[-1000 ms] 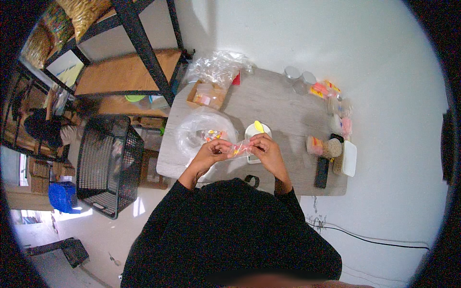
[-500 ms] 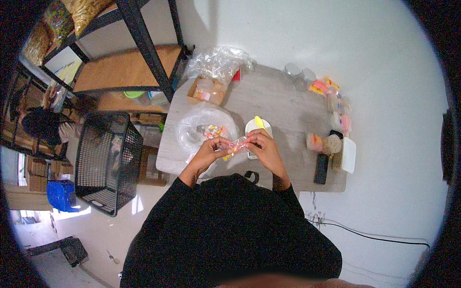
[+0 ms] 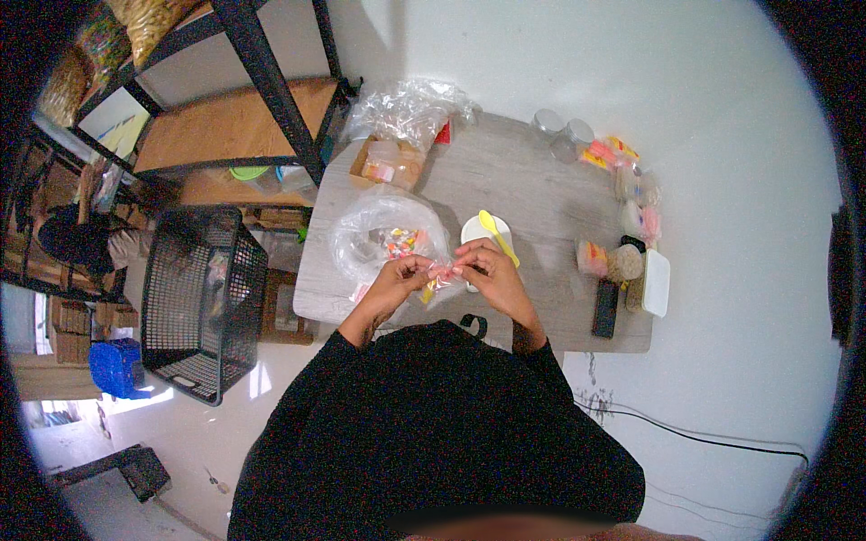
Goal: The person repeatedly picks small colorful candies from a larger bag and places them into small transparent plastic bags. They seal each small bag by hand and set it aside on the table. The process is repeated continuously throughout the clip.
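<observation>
Between my two hands is a small clear plastic packet [image 3: 440, 281] with pink and yellow on it. My left hand [image 3: 403, 281] pinches its left side, and the fingers of my right hand [image 3: 491, 273] are closed on its upper right. Just beyond my left hand sits a large clear plastic bag [image 3: 356, 236], opened out in a ring, with small orange, white and red packets [image 3: 404, 243] inside. Behind my right hand stands a white tub [image 3: 475, 229] with a yellow spoon [image 3: 499, 236] lying across its top. My fingers partly cover the tub.
A cardboard box [image 3: 365, 162] and crumpled clear bags [image 3: 406, 106] stand at the table's far left. Jars [image 3: 577, 133], small packages [image 3: 631, 185], a black phone-like slab [image 3: 605, 308] and a white-lidded container [image 3: 657, 282] line its right side. A black crate [image 3: 194, 307] is on the left, near another person [image 3: 77, 236].
My hands have drawn closer together, and the packet's top is now bunched between my fingertips. The view has shifted slightly.
</observation>
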`<state>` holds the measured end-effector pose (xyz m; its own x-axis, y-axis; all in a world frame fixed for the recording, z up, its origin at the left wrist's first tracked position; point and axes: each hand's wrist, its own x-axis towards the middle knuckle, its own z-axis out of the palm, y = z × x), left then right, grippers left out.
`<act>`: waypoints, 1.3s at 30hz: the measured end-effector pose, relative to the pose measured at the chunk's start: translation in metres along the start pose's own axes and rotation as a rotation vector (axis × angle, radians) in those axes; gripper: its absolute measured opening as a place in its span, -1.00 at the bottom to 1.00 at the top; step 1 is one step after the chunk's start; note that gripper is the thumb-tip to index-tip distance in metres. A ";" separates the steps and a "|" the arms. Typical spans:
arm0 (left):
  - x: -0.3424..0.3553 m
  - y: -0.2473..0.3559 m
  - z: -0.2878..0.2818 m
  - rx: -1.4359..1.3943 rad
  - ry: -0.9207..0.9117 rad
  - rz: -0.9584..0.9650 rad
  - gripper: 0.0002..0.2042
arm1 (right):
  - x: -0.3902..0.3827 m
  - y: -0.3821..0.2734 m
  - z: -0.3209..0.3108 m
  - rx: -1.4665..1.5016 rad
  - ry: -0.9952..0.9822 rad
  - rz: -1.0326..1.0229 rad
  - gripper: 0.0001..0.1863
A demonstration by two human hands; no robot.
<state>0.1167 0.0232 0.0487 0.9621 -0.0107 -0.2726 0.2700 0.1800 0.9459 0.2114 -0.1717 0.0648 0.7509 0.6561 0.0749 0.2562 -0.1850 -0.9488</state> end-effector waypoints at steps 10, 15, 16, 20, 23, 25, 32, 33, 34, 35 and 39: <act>0.004 -0.007 0.004 -0.126 -0.021 -0.053 -0.78 | 0.001 -0.011 -0.012 -0.150 -0.057 -0.041 -0.89; 0.006 -0.001 0.007 0.045 -0.030 -0.046 -0.77 | 0.000 -0.013 -0.014 -0.166 -0.107 -0.020 -0.87; 0.006 -0.001 0.007 0.071 -0.023 -0.035 -0.77 | 0.000 -0.013 -0.013 -0.146 -0.115 0.001 -0.86; 0.008 0.000 0.010 0.051 -0.047 -0.018 -0.81 | 0.004 -0.008 -0.010 -0.171 -0.124 0.037 -0.87; 0.009 0.000 0.011 0.125 -0.041 -0.016 -0.83 | 0.005 -0.005 -0.009 -0.094 -0.092 0.028 -0.88; 0.011 -0.001 0.011 0.171 -0.031 -0.015 -0.82 | 0.005 -0.004 -0.009 -0.112 -0.081 0.028 -0.87; 0.017 -0.012 0.010 0.000 -0.006 0.008 -0.84 | 0.006 0.002 -0.013 -0.222 -0.068 0.020 -0.89; 0.017 -0.013 0.009 -0.002 -0.009 0.007 -0.84 | 0.006 0.003 -0.013 -0.213 -0.062 0.011 -0.89; 0.018 -0.013 0.008 0.004 0.006 0.006 -0.85 | 0.007 0.004 -0.014 -0.211 -0.058 0.009 -0.89; 0.019 -0.014 0.008 -0.018 -0.005 -0.003 -0.85 | 0.007 0.004 -0.014 -0.205 -0.050 -0.001 -0.89; 0.021 -0.012 0.008 0.042 -0.014 0.047 -0.84 | 0.008 0.006 -0.012 -0.236 -0.028 -0.020 -0.89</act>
<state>0.1342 0.0128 0.0329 0.9741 -0.0174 -0.2255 0.2257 0.1395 0.9641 0.2262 -0.1759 0.0633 0.7279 0.6808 0.0815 0.4086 -0.3352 -0.8490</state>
